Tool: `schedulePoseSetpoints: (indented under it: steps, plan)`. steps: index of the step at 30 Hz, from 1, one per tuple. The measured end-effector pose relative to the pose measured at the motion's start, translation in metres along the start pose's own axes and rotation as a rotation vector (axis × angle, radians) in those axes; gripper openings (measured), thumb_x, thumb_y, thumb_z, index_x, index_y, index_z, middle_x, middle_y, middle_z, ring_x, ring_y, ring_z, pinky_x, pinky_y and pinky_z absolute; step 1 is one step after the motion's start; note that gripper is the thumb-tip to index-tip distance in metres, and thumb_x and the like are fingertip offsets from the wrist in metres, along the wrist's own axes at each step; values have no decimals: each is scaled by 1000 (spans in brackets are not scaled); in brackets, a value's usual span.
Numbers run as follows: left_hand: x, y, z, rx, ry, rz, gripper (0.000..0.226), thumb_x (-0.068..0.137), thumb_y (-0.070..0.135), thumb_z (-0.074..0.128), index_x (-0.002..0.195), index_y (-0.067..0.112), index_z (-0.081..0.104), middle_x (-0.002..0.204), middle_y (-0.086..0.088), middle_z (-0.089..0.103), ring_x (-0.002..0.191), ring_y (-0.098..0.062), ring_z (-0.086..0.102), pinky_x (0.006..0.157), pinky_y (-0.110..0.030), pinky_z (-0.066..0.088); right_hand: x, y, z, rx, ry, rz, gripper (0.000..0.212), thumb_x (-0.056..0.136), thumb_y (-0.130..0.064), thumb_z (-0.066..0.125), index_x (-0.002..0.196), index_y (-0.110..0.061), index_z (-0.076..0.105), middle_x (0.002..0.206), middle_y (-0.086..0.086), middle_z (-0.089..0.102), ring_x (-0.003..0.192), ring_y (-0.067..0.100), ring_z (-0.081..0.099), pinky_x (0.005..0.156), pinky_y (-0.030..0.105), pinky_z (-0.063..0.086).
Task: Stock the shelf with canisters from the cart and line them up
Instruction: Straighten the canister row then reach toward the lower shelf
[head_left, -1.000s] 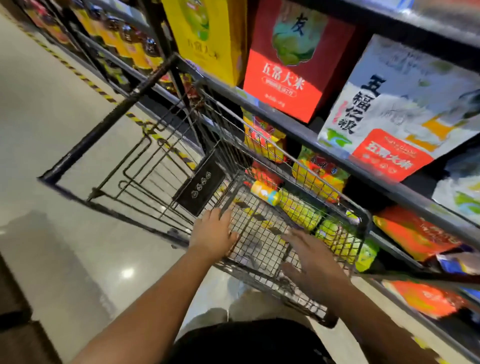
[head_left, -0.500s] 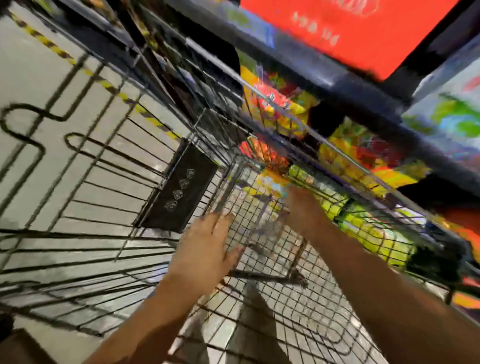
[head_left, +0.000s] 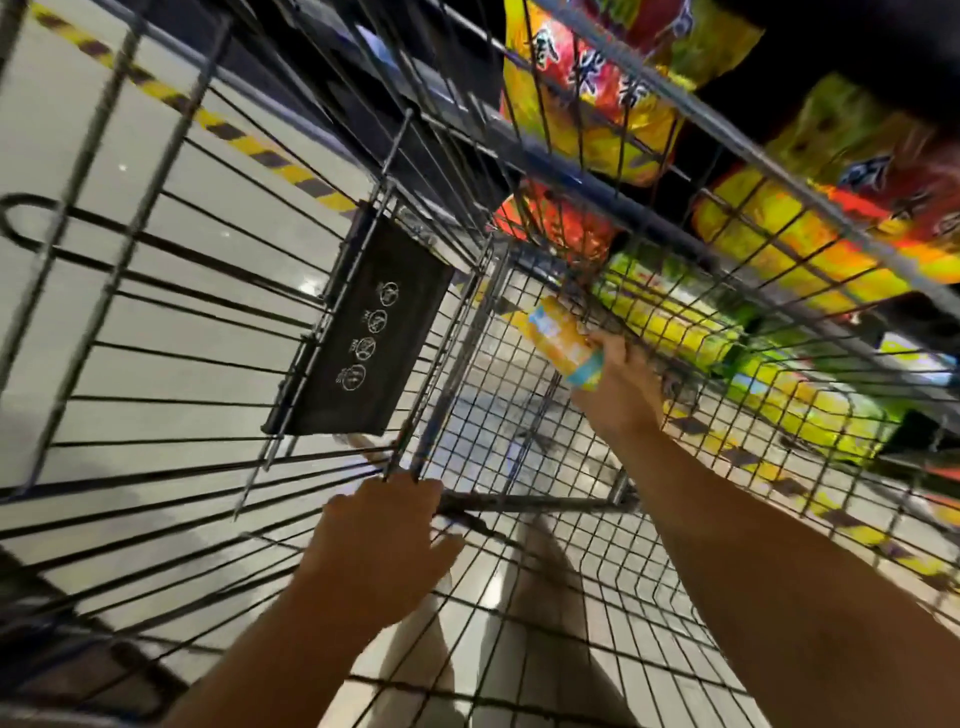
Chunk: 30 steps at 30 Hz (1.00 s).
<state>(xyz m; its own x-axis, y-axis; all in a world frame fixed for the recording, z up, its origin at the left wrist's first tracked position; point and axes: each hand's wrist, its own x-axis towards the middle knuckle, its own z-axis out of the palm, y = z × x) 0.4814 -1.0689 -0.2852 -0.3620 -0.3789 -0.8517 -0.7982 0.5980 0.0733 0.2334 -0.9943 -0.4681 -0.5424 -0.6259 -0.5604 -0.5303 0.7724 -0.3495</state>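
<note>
The canister (head_left: 563, 345), yellow with pale blue bands and blurred in the head view, sits low inside the wire cart (head_left: 156, 322), in the far right corner of the basket close to the mesh side. It is tilted, its far end pointing up and to the left. Whether it touches the basket floor cannot be told. No other canister can be made out in the basket. The right grip (head_left: 621, 384) closes around the canister's near end, fingers wrapped over it and thumb underneath, the arm reaching in from the lower right, stretched long and nearly straight. The left grip (head_left: 379, 545) rests on the near side of the cart, its fingers bent over a dark crossbar and its thumb spread away to the right, the forearm coming up from the bottom edge. A black plaque (head_left: 363, 338) with white round symbols hangs on the folding seat panel, left of the canister. Beyond the mesh, the shelf (head_left: 571, 176) carries yellow-orange bags (head_left: 597, 93) above and green-yellow bags (head_left: 675, 312) below. Yellow-and-black hazard tape (head_left: 249, 145) runs along the grey tiled floor (head_left: 78, 156) at the shelf's foot.
</note>
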Motion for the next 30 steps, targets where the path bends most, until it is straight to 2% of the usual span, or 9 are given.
schedulePoseSetpoints:
  steps: [6, 10, 12, 17, 19, 22, 25, 27, 30]
  plan:
    - [-44, -12, 1, 16, -192, 51, 56, 96, 65, 40, 144, 37, 39, 142, 10, 52, 132, -16, 46, 105, -36, 37, -57, -14, -24, 293, -13, -15, 76, 73, -32, 87, 140, -24, 54, 129, -1, 50, 114, 20, 54, 93, 36, 49]
    - [-66, -19, 2, 59, -442, 129, 59, 95, 72, 35, 135, 33, 54, 141, 1, 57, 132, -23, 50, 107, -39, 36, -113, -28, -51, 782, 11, 114, 67, 71, -7, 91, 124, -27, 57, 122, -2, 57, 105, 18, 61, 75, 22, 54]
    - [-76, -20, 3, 63, -399, 171, 56, 98, 68, 31, 132, 31, 56, 139, -3, 58, 130, -26, 51, 105, -40, 37, -141, -38, -70, 1110, 36, 185, 68, 69, 0, 89, 121, -25, 53, 119, 3, 59, 98, 17, 65, 68, 26, 55]
    - [-95, -27, 4, 35, -165, 273, 55, 99, 67, 32, 132, 30, 55, 139, -2, 59, 130, -26, 52, 102, -34, 43, -205, -65, -108, 1658, -67, 217, 93, 30, -45, 101, 107, -12, 62, 100, 10, 69, 88, 30, 68, 76, 43, 57]
    - [-101, -30, 5, 48, -126, 314, 50, 101, 62, 35, 132, 29, 56, 137, -3, 58, 127, -26, 53, 98, -31, 44, -237, -83, -124, 1844, -132, 221, 84, 58, -52, 91, 120, -3, 64, 106, 15, 65, 97, 33, 64, 97, 55, 51]
    - [-114, -29, -5, -9, -53, 439, 37, 102, 54, 41, 124, 30, 58, 127, -1, 62, 120, -22, 57, 90, -29, 44, -287, -109, -146, 2062, -153, 256, 58, 95, -58, 51, 116, -6, 66, 95, 14, 67, 82, 31, 68, 79, 45, 58]
    - [-141, -15, -24, -308, 27, 561, 34, 104, 46, 45, 127, 25, 61, 124, 9, 61, 117, -12, 57, 94, -25, 42, -337, -123, -165, 1991, -102, 296, 60, 98, -60, 44, 115, -6, 67, 90, 14, 70, 76, 28, 69, 66, 37, 59]
    - [-166, 5, -40, -636, 10, 583, 42, 98, 56, 50, 131, 32, 59, 131, 13, 61, 120, -10, 58, 104, -29, 44, -373, -126, -177, 1746, 28, 257, 47, 101, -54, 48, 116, -15, 67, 89, 8, 73, 76, 25, 72, 65, 37, 58]
    - [-202, 41, -52, -1032, -149, 650, 44, 91, 60, 55, 126, 32, 60, 118, 4, 71, 109, -21, 67, 95, -41, 54, -417, -124, -189, 1320, 349, 186, 18, 98, -42, 61, 110, -30, 65, 99, 0, 75, 88, 18, 74, 75, 38, 57]
